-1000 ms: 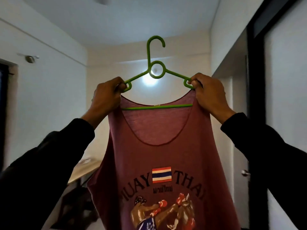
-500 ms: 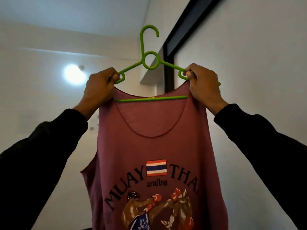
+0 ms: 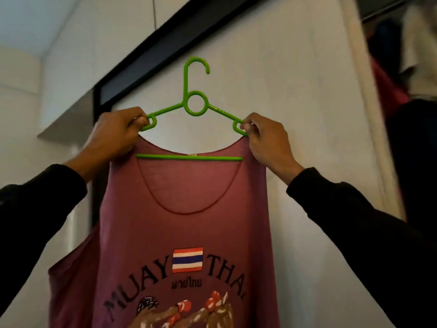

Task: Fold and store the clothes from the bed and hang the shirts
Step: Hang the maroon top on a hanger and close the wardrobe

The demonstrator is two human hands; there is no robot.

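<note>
A pink sleeveless shirt [image 3: 186,223] with a flag and "MUAY THAI" print hangs on a bright green plastic hanger [image 3: 195,102], held up in front of me. My left hand [image 3: 115,133] grips the hanger's left end together with the shirt's left strap. On the other side, my right hand [image 3: 264,138] pinches the right end and the right strap. The hanger's hook points up, free in the air, in front of a white wardrobe door [image 3: 295,91].
The white door has a black frame [image 3: 146,58] along its top and left. At the far right, an open wardrobe section [image 3: 402,91] shows blurred hanging clothes, red, white and dark. White wall and ceiling lie to the left.
My view has swung right, from the room with a lamp to the wardrobe door; the open section with clothes has come into sight. Both hands keep the same hold on the hanger.
</note>
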